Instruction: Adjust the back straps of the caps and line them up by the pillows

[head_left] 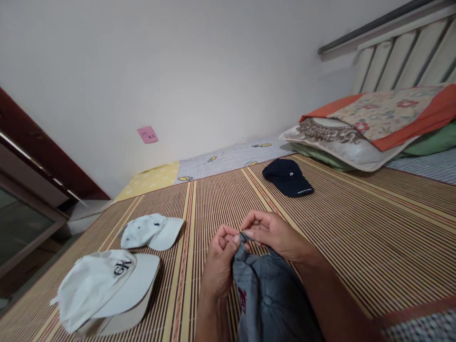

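My two hands work at a grey-blue cap (265,285), between five and six o'clock in my view, its crown lying between my forearms. My left hand (220,261) pinches a narrow strap (242,236) at the cap's upper edge between thumb and fingers; my right hand (274,233) grips the same edge just beside it, thumb against forefinger. The fingertips of both nearly meet over the strap, and its fastening is too small to make out. A dark red emblem (242,300) shows on the cap's left side. Whether the cap touches the striped mat (356,237) beneath, I cannot tell.

Three other subjects surround it, measured from the cap in my grasp: a white cap (94,282) with dark lettering at nine o'clock, a pale cap (144,231) with a small dark emblem near ten, and a navy cap (283,175) between twelve and one, all resting on the mat. Beyond, at one o'clock, stacked pillows (338,135) lie below a radiator (402,59); a pink note (147,134) is on the wall (213,71) near eleven.
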{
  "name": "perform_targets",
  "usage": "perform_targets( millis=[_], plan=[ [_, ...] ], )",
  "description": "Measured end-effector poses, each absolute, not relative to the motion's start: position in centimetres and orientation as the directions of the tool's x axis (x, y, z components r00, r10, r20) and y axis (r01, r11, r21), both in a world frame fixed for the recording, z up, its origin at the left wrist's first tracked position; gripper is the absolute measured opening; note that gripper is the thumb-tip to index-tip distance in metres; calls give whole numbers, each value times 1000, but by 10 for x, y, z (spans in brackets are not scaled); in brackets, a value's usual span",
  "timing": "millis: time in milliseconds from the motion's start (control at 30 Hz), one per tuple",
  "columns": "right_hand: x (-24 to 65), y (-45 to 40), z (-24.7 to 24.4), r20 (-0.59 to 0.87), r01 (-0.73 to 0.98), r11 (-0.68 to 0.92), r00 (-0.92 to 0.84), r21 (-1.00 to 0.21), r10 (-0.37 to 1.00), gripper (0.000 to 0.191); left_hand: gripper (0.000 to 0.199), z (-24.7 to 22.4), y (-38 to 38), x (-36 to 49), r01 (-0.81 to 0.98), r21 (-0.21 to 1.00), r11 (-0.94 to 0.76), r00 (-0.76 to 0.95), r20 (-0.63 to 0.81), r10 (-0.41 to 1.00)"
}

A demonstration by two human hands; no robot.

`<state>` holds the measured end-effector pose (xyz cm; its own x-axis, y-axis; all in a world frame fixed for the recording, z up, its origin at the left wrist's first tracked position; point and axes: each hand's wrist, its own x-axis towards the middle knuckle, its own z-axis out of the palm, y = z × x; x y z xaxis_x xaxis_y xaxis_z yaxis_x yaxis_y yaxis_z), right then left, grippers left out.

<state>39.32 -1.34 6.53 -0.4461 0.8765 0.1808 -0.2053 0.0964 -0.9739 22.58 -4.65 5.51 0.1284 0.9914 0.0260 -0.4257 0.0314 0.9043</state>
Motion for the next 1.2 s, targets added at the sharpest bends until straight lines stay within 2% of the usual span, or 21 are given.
perform_targets(
  millis=[200, 400, 633, 900, 1067, 1200],
  plan=[
    [393, -11, 64, 225, -241, 133, -410, -962, 884, 27, 28, 50, -45, 222, -411, 910, 58, 194, 25, 981],
    [391, -12, 65, 224, -268, 108, -449, -957, 865, 30, 29, 52, -47, 225, -482, 871, 92, 252, 38, 967],
    [387, -13, 67, 228, -279, 113, -427, -954, 875, 27, 23, 53, -45, 226, -515, 852, 98, 240, 33, 970],
    [387, -13, 67, 186, -284, 64, -426, -957, 885, 28, 26, 51, -44, 226, -525, 836, 158, 251, -26, 968],
    [402, -12, 65, 142, -186, 53, -510, -981, 848, 24, 27, 53, -41, 218, -597, 793, 125, 160, -35, 987],
    [413, -9, 59, 94, -94, 42, -656, -995, 749, 25, 33, 55, -38, 208, -678, 721, 145, 89, -115, 989]
  ],
)
